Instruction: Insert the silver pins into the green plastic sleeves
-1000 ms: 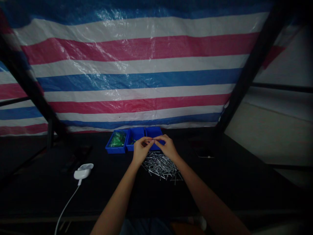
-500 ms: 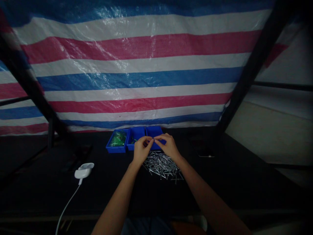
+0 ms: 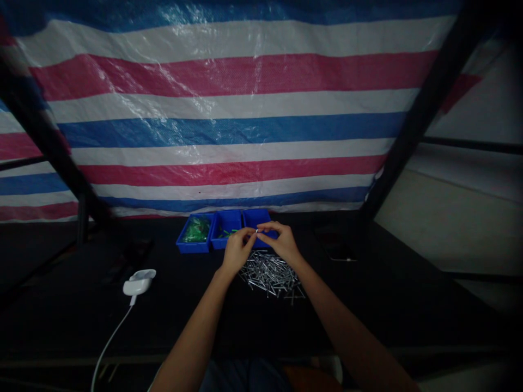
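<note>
Shiny piece (image 3: 256, 231): in the head view, I saw it against the blue bins (image 3: 255, 218); presumably light, stiff and slick, best gripped mid-length.
Left hand (image 3: 237, 250): thumb and finger pinched on it.
Right hand (image 3: 281, 242): likewise narrow.
Metal rods (image 3: 269, 276): lay heaped below.

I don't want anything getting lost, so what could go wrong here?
The small shiny piece is where the fingertips of the left hand and right hand meet; it might slip and vanish among the thin metal pieces. Those lie loose on the black table, so a bump could scatter them. The white cord runs past the table's near edge; snagging it might drag the white case.
</note>
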A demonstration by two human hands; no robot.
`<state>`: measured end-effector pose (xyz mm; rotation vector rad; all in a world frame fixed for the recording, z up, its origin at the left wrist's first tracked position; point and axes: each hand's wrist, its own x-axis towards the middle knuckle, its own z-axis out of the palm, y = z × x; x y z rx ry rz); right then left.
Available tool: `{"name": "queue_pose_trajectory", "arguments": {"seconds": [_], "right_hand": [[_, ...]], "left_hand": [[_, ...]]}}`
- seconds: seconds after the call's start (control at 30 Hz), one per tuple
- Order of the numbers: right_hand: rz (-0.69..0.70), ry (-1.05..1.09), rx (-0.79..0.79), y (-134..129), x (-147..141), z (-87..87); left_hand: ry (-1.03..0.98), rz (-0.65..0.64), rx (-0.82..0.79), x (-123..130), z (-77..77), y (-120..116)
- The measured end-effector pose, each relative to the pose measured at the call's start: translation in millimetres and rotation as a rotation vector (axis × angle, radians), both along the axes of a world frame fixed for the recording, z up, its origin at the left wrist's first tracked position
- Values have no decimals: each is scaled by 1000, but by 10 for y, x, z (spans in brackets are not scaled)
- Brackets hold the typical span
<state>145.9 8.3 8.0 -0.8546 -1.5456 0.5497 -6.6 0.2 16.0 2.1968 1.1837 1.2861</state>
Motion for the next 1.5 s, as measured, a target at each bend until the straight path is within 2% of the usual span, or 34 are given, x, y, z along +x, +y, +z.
{"name": "queue_pose_trajectory", "arguments": {"seconds": [0.27,0.47,0.83,1.23,1.5], "right_hand": [[-20,-34,-3,-22,6,29],[-66,-110,64,-19,44,37],[-201,-480,73,-18,67,-4],[-244,-408,63,-10,23,-30],[-374,-458,18,63,109,-119]], "left_hand": [[46,2,23,-1,6,-7],[62,28,41,-19,16,-10],[-38,40,19,-26,7,14],[-80,-8,3,-23,25,17],[-82,85,18,-117,44,72]]}}
